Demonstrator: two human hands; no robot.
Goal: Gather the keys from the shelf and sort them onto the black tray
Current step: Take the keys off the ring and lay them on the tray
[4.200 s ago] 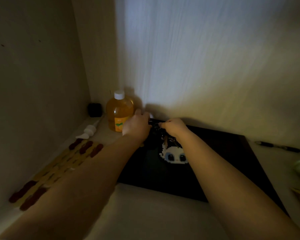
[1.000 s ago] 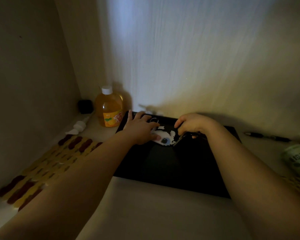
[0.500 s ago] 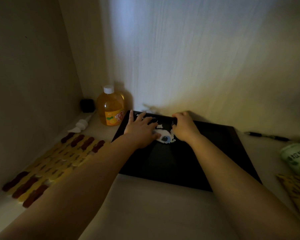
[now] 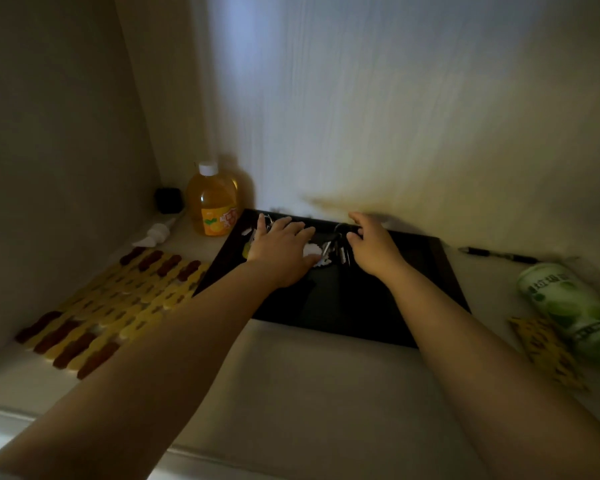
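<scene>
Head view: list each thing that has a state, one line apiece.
Orange bottle: upright, capped.
Green can: lying on its side.
Black tray: flat on the shelf, keys on it.
Keys: on the tray, between the hands.
Left hand: open, spread over the tray.
Right hand: open, empty.

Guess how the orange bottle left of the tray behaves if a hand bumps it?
The bottle stands upright and looks nearly full, so it is probably heavy and slow to tip. Its body looks round, so once down it would likely roll. It stands close beside the tray, so a nudge rightward may stop there.
</scene>
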